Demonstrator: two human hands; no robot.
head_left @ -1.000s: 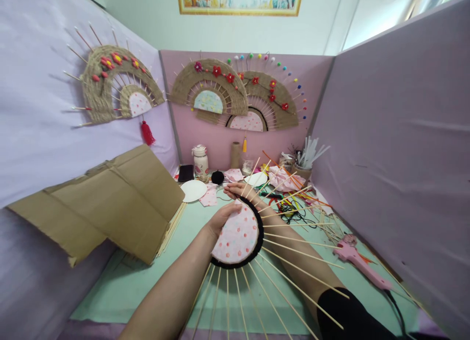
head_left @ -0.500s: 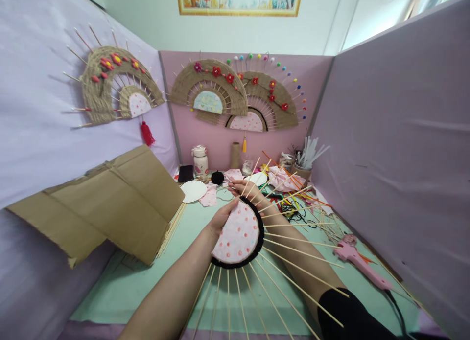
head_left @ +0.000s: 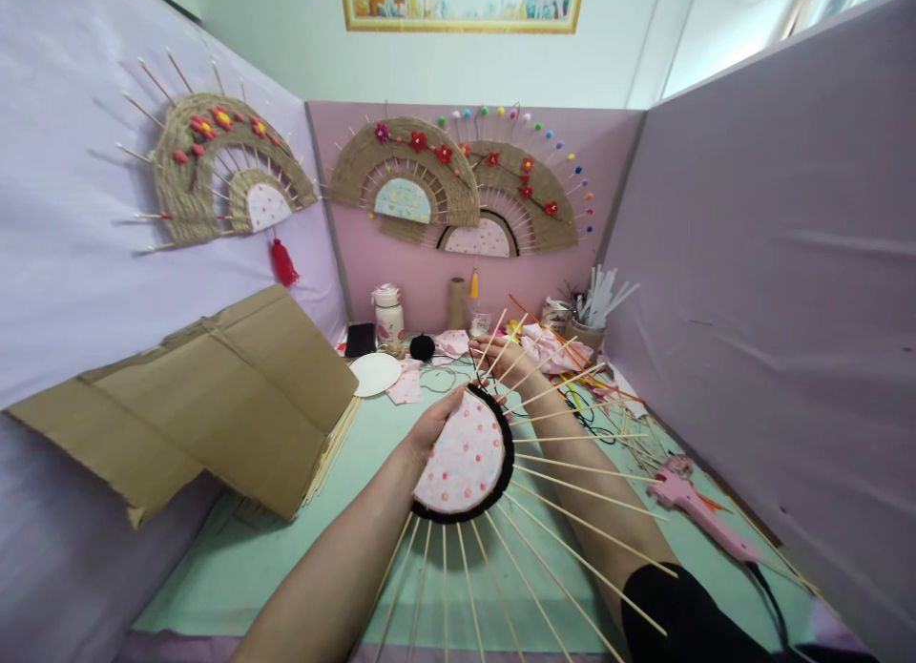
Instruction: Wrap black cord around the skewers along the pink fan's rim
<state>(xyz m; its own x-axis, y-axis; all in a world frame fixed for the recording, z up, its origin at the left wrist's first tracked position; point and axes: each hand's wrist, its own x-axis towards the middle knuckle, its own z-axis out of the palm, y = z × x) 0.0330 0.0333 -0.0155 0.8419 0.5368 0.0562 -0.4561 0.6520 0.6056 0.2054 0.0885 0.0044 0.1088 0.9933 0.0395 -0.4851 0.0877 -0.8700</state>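
A person's left hand (head_left: 431,426) grips the near edge of a half-made fan (head_left: 464,461), fingers closed on the rim of its pink spotted centre, which is edged in black cord. The fan is held up above a green mat (head_left: 286,549), tilted toward the camera, with thin bamboo sticks (head_left: 572,496) fanning out from the centre to the right and downward.

The right hand (head_left: 501,353) reaches out behind the fan's upper sticks, beyond the centre, its forearm passing under the spokes; whether it is open or holding anything cannot be told, since the sticks cross in front of the fingers. A black sleeve (head_left: 679,611) covers the upper right arm.

Just beyond the right hand lies a heap of pink cloth (head_left: 551,350), and near it a tangle of coloured cords (head_left: 572,396). A pink glue gun (head_left: 697,510) rests on the mat to the right, well apart from both hands. At the back of the mat stand a white bottle (head_left: 390,312), a cardboard tube (head_left: 456,303) and a cup of white strips (head_left: 597,310), with a black yarn ball (head_left: 422,347) and a white disc (head_left: 377,373) in front of them.

A folded cardboard sheet (head_left: 207,396) leans on the left wall. Three finished woven fans hang on the partitions: one on the left wall (head_left: 215,167) with a red tassel (head_left: 284,261) below it, and two on the back wall (head_left: 458,186), overlapping.
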